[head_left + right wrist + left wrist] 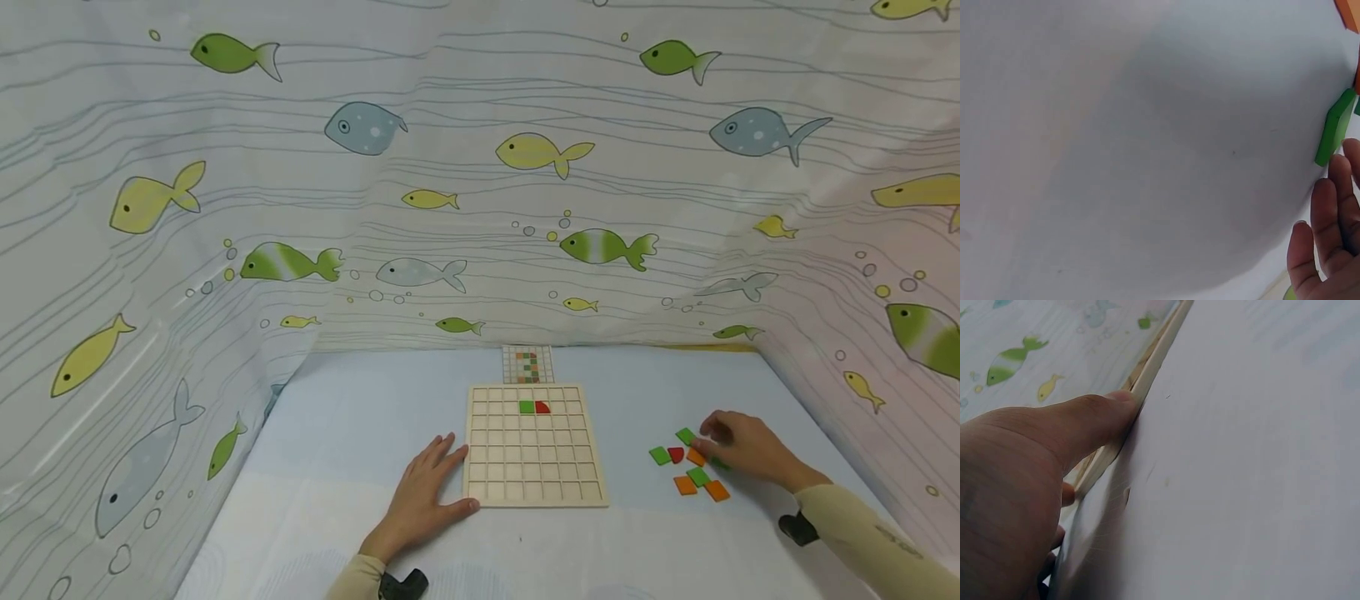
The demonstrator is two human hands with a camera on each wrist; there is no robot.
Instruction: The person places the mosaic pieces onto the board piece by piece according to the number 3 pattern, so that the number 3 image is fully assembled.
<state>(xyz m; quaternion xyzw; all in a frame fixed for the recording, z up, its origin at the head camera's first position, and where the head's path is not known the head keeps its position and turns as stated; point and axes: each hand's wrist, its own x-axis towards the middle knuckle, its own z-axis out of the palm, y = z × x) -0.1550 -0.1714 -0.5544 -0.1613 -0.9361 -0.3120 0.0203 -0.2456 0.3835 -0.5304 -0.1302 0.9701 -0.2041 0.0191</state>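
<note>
A wooden grid board lies on the table, with a green square tile and a red quarter-round tile side by side near its top. My left hand rests at the board's left edge, fingers spread, thumb at the near corner; the left wrist view shows that thumb against the wooden rim. On the right, my right hand reaches over loose tiles, its fingertips right by an orange tile and a green tile. Another green tile shows beside those fingers in the right wrist view.
Behind the board lies a small pattern card with coloured cells on a grid. Several more green, orange and red tiles, among them a red rounded one, lie left of and nearer than the right hand. A fish-printed curtain encloses the table's back and sides.
</note>
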